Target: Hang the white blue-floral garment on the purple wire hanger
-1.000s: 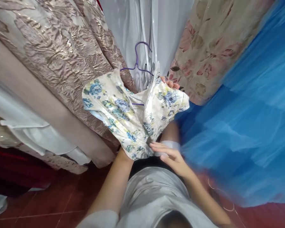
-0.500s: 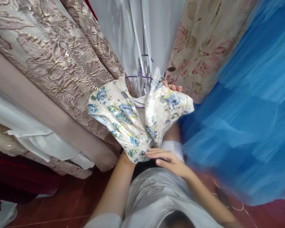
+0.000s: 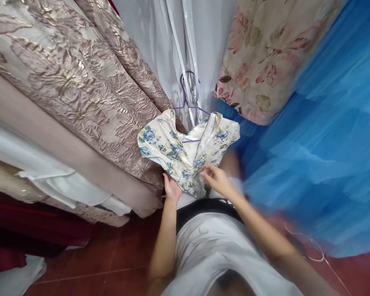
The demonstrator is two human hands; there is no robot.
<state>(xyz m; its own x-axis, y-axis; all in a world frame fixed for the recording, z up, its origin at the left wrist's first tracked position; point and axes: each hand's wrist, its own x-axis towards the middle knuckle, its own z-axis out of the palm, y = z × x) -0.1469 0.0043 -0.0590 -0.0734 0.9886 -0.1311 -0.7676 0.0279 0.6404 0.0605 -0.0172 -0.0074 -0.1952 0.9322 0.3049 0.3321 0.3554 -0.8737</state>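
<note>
A cream blouse (image 3: 174,148) with blue roses and a V neck hangs on a purple hanger (image 3: 185,98). Its lower part lies over my lap. My left hand (image 3: 173,190) is palm up at the blouse's lower left side, thumb stretched out and apart from the cloth; its other fingers are hidden beneath the fabric. My right hand (image 3: 218,179) is at the lower front, below the neckline, index finger and thumb curled together on the cloth. What exactly lies between those fingertips is too small to see.
Brocade cloth with metallic leaves (image 3: 89,90) hangs at the left, beside pale folded fabrics (image 3: 55,176). White straps (image 3: 176,45) hang behind the hanger. Pink-flowered fabric (image 3: 265,61) and blue tulle (image 3: 311,164) hang at the right. The floor (image 3: 123,255) is red tile.
My left hand has come out from behind the blouse's right shoulder to its lower left side. The right hand has risen and curled its fingers. The blouse now hangs with both shoulders spread.
</note>
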